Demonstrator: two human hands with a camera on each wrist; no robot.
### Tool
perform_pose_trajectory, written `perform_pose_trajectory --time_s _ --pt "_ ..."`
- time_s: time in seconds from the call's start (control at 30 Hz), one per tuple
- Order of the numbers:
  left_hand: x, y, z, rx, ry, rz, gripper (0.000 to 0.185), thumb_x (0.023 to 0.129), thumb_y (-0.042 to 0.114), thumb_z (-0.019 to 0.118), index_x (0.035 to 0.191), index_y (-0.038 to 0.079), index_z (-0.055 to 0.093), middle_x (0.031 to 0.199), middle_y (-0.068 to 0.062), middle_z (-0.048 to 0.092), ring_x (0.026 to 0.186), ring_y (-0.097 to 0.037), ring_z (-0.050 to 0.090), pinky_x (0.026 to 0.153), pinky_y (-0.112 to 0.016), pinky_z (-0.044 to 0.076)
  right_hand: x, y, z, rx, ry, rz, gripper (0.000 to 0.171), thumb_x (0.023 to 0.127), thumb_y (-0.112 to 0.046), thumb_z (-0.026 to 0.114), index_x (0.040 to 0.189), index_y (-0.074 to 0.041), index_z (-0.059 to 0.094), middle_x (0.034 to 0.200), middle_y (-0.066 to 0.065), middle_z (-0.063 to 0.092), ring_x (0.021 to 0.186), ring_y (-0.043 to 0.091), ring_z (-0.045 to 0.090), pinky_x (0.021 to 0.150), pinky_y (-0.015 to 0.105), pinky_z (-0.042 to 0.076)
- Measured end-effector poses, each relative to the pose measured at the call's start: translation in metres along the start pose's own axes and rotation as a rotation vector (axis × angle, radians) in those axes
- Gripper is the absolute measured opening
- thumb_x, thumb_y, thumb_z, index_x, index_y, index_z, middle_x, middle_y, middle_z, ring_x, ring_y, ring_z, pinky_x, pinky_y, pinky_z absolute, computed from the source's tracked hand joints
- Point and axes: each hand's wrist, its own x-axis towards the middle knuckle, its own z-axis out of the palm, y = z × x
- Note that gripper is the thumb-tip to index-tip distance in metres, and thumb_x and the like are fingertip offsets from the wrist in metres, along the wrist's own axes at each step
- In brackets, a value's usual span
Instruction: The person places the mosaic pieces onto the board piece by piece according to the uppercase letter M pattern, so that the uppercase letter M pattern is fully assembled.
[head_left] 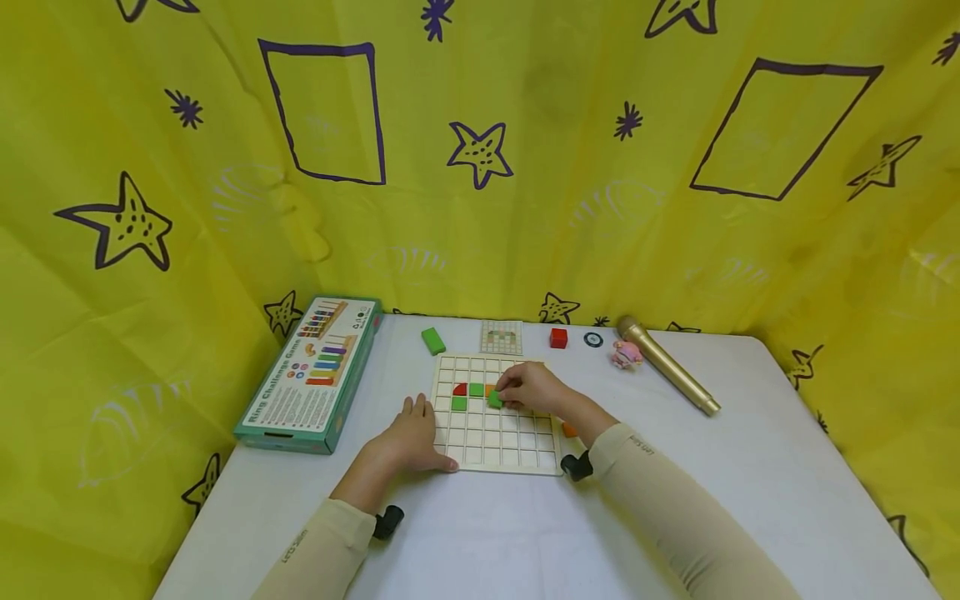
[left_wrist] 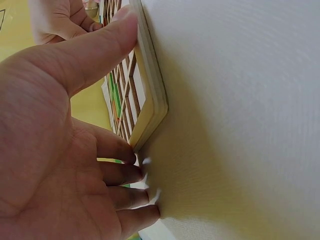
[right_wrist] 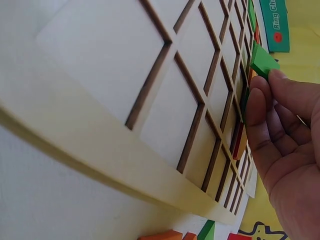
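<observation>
A wooden grid board lies on the white table. My left hand rests at its near left corner, thumb on the front edge and the other fingers spread along the left side. Between thumb and fingertips my right hand pinches a green square tile, tilted close over the board's middle. Left of it in the grid are a red piece with a curved side and two green tiles, one beside it and one below it. An orange piece shows partly behind the held tile.
Behind the board lie a small pattern card, a green block and a red cube. A round disc, a pink toy and a gold microphone are rightward. A game box sits left; an orange piece is under the right forearm.
</observation>
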Motion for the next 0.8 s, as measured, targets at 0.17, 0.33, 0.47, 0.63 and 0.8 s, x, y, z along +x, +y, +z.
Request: perform_pose_trajectory --time_s 0.17,0.33,0.47,0.63,0.8 --pt "0.000 -0.001 0.001 -0.011 0.002 0.002 0.119 0.075 0.051 0.085 0.150 -0.017 0.024 0.160 -0.033 0.019 0.148 -0.049 0.014 0.117 -0.055 0.025 0.000 -0.002 0.002 -0.053 -0.008 0.003 0.004 0.094 -0.010 0.072 0.096 -0.010 0.075 0.087 0.001 0.069 0.074 0.015 0.063 0.069 0.026 0.054" --pt "0.000 -0.001 0.001 -0.018 0.000 -0.001 0.119 0.075 0.051 0.086 0.150 -0.017 0.024 0.160 -0.033 0.018 0.149 -0.049 0.013 0.116 -0.056 0.026 0.000 -0.005 0.004 -0.117 -0.015 0.000 0.004 0.094 -0.014 0.072 0.094 -0.012 0.075 0.089 -0.001 0.068 0.078 0.015 0.060 0.069 0.027 0.051" --pt "0.000 -0.001 0.001 -0.012 0.000 0.006 0.118 0.075 0.051 0.085 0.150 -0.018 0.024 0.160 -0.034 0.018 0.148 -0.050 0.013 0.117 -0.055 0.025 0.000 -0.007 0.006 -0.195 -0.005 -0.016 0.005 0.094 -0.016 0.073 0.092 -0.013 0.076 0.090 -0.005 0.068 0.086 0.017 0.056 0.075 0.030 0.048" --pt "0.000 -0.001 0.000 -0.006 -0.002 0.002 0.119 0.076 0.051 0.085 0.150 -0.018 0.024 0.160 -0.034 0.018 0.149 -0.049 0.013 0.117 -0.055 0.025 0.001 -0.010 0.008 -0.228 -0.006 -0.020 0.005 0.092 -0.017 0.075 0.090 -0.013 0.075 0.088 -0.006 0.068 0.089 0.018 0.056 0.080 0.031 0.049" --pt "0.000 0.000 0.000 -0.012 0.000 -0.007 0.119 0.075 0.051 0.085 0.150 -0.017 0.024 0.160 -0.034 0.018 0.149 -0.049 0.014 0.116 -0.055 0.025 0.001 -0.011 0.011 -0.232 0.003 -0.010 0.006 0.090 -0.016 0.077 0.086 -0.014 0.074 0.086 -0.005 0.067 0.085 0.016 0.056 0.078 0.030 0.049"
